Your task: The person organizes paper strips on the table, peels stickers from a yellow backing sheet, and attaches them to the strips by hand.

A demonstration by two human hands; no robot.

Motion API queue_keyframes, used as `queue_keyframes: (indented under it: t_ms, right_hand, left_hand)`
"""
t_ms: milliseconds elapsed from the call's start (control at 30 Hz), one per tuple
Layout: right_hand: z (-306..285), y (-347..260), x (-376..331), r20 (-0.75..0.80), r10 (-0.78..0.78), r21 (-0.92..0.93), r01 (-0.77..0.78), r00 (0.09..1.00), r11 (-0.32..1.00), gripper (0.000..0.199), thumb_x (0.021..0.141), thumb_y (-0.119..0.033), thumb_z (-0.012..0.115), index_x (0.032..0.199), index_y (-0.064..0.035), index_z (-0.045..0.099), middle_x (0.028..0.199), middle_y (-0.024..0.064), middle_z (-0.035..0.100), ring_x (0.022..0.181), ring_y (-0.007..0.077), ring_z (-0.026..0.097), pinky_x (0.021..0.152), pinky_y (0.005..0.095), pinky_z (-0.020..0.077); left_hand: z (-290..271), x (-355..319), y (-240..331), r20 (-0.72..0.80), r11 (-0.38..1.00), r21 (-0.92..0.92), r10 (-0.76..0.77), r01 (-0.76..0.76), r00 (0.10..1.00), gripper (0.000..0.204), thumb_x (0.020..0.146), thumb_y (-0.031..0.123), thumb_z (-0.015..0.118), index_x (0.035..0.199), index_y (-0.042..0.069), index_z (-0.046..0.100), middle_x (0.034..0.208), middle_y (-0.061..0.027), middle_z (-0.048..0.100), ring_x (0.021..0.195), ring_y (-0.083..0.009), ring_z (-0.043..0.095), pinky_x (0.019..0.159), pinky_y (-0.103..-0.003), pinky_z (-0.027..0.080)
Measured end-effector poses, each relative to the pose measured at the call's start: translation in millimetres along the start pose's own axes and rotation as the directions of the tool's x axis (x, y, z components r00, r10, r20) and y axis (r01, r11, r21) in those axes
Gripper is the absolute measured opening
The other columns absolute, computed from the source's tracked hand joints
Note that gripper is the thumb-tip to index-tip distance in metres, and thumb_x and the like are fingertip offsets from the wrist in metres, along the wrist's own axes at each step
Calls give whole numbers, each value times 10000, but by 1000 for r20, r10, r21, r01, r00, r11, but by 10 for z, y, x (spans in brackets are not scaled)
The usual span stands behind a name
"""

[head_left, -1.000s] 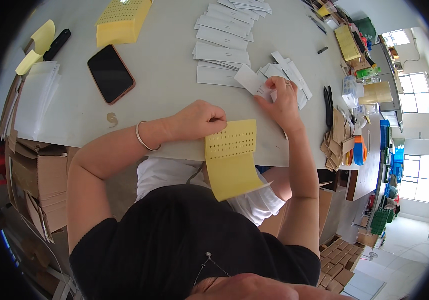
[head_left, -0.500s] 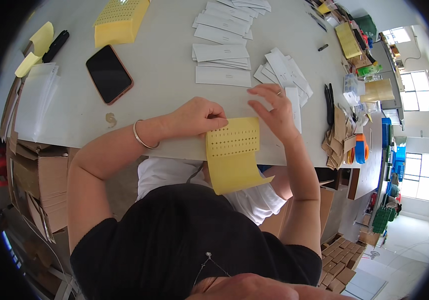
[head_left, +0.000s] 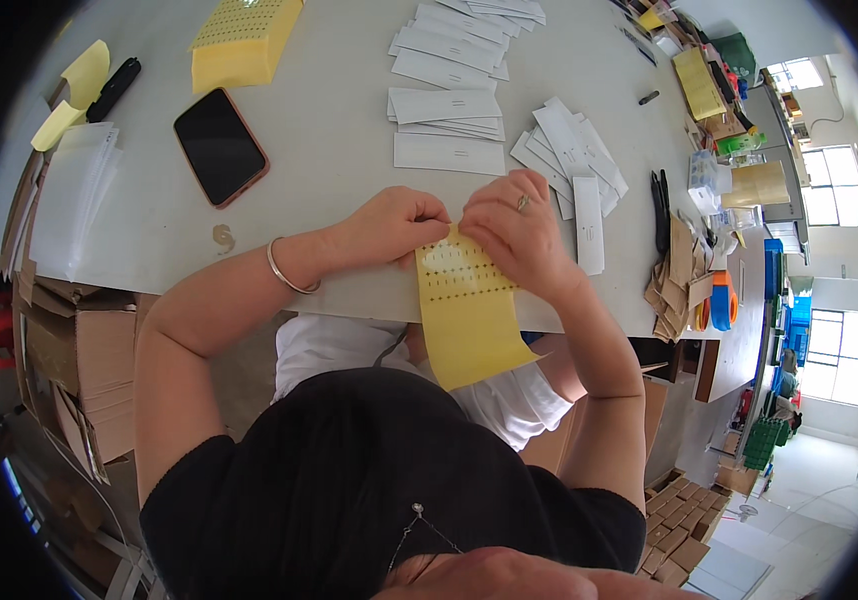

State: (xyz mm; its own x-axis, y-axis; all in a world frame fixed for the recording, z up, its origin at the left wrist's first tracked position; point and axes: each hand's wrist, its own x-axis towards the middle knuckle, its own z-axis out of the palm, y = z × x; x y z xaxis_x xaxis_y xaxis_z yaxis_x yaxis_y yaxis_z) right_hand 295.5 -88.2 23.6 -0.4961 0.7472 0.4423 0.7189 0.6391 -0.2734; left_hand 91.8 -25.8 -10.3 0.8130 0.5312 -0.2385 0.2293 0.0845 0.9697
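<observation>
A yellow sheet of small printed labels point(head_left: 474, 335) hangs over the table's near edge, its lower end curling above my lap. My left hand point(head_left: 399, 225) pinches its upper left corner, a bangle on the wrist. At the top edge my right hand point(head_left: 521, 232) has its fingers drawn together on the sheet; whether a label sits between its fingertips is hidden. Just beyond my hands lie overlapping white paper slips point(head_left: 447, 152) in a column running away from me. A looser fan of white slips point(head_left: 574, 145) is to the right, with a single slip point(head_left: 589, 228) beside my right forearm.
A phone point(head_left: 220, 147) lies left of my hands. Behind it stands a thick stack of yellow label sheets point(head_left: 234, 70). White sheets point(head_left: 74, 205) and a black cutter point(head_left: 113, 90) are at the far left. Black scissors point(head_left: 660, 212), cardboard scraps point(head_left: 677, 280) and tape rolls point(head_left: 724, 298) line the right.
My right hand has moved left and down onto the top edge of the yellow sheet, its fingers closing from a spread pose. My left hand stays on the corner.
</observation>
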Motion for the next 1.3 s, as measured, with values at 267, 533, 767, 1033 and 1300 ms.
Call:
queue_keyframes:
  t_ms: [267,533,767,1033,1300]
  right_hand:
    - [371,655,291,6,304,-11,-304,953,953,112,794,-124,679,905,-123,663,949,24,613,955,241,535,900,389,338]
    - [401,644,153,-22,313,-140,-313,949,939,254,796,-204,705,1029,-129,639,983,24,612,987,247,542,884,400,361]
    - [158,411,-59,147,222,-107,-207,964,972,321,749,-229,755,1004,-114,597,992,44,623,1012,286,550,964,421,350]
    - [-49,209,-155,187,338,-222,-295,922,929,420,693,-245,793,978,-83,530,923,77,628,948,287,574,1005,441,312]
    - [-451,902,-516,-158,521,-538,-516,839,667,373,717,-233,750,1005,-94,559,961,79,617,944,295,564,944,435,316]
  left_hand:
    - [6,27,-50,62,998,21,50,-51,997,220,882,175,550,856,-28,632,625,-16,590,448,-59,514,439,-218,402]
    - [9,6,-67,87,995,52,84,-88,993,211,888,169,571,866,-27,645,626,-17,595,452,-53,513,444,-217,407]
    - [43,-23,-8,116,976,165,120,-138,986,243,867,210,588,818,-18,655,602,-57,609,439,-108,542,471,-257,437]
    - [55,-21,-28,156,964,201,142,-173,977,253,870,225,591,812,-14,651,621,-59,616,452,-111,546,478,-260,441]
    - [53,-2,-89,166,919,259,259,-296,951,221,891,196,597,821,-6,654,604,-36,592,467,-90,519,484,-257,414]
